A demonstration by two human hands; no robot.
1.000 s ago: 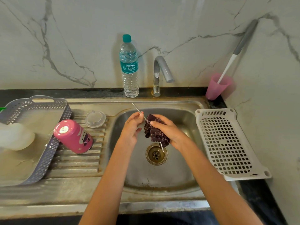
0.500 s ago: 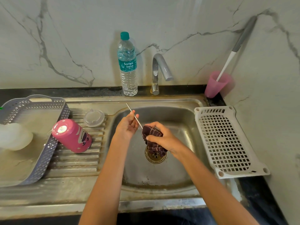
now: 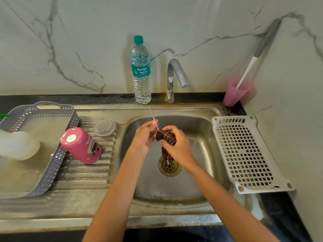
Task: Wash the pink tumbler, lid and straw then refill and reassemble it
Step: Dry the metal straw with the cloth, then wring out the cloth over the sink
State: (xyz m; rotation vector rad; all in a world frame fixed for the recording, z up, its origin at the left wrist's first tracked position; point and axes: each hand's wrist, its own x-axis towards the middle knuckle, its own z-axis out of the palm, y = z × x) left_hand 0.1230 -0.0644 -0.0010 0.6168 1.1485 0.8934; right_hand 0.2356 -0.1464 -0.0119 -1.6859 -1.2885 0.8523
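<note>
Gripping the straw: left hand (image 3: 145,137) pinches the thin straw (image 3: 152,114), tilted, over the sink (image 3: 206,137).
Right hand (image 3: 177,145): curled round a dark cloth (image 3: 167,137) that wraps the straw's lower part, above the drain (image 3: 169,166).
Pink tumbler (image 3: 82,145): base up, tilted against the grey basket (image 3: 49,165), on the draining ribs.
Lid (image 3: 104,126): just behind the tumbler.
Water bottle (image 3: 141,72): upright beside the tap (image 3: 174,74).

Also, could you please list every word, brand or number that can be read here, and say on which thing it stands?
"Suriya Aqua": on the teal label of the water bottle.
Small line under it on the same label: too small to read.
Round sticker on the base of the pink tumbler: blurred, unreadable.
No other text shows.
</note>
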